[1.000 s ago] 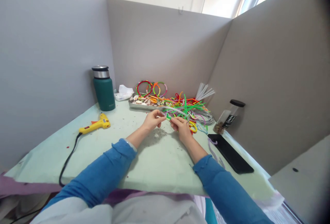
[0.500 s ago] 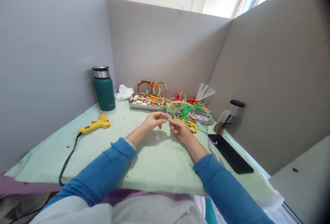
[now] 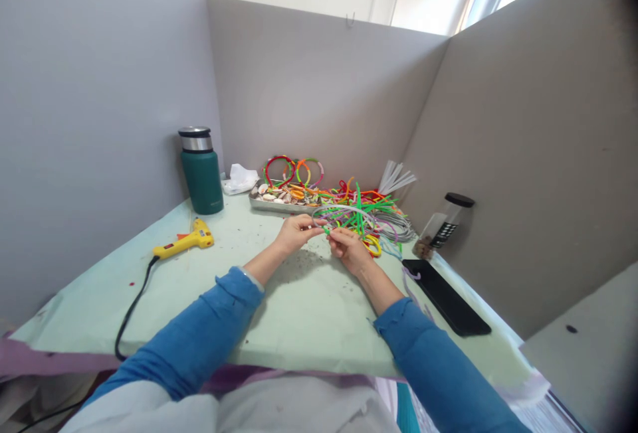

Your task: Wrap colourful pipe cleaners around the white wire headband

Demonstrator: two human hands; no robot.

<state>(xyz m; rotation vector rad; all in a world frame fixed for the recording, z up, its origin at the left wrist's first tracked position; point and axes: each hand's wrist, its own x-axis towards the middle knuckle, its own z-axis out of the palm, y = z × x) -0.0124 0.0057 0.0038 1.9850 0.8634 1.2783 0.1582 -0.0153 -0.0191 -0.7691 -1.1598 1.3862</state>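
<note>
Near the middle of the table, my left hand (image 3: pixel 295 234) pinches a thin grey hoop with a small green piece (image 3: pixel 326 230) on it. My right hand (image 3: pixel 349 247) is closed on the same green piece from the other side, with its fingertips almost touching the left ones. The hoop (image 3: pixel 349 207) arches up and away behind both hands, in front of a tangled pile of coloured pipe cleaners (image 3: pixel 366 210). The fingertips partly hide the green piece.
A metal tray (image 3: pixel 284 207) of shell-like pieces stands behind my hands, with coloured rings (image 3: pixel 280 171) on it. At the left are a green bottle (image 3: pixel 202 177) and a yellow glue gun (image 3: pixel 184 244); at the right, a black phone (image 3: pixel 446 297) and a clear jar (image 3: pixel 443 224).
The hoop has tilted, so its arch lies a little lower and flatter. My fingers have shifted slightly around the green piece, and my left fingers look straighter.
</note>
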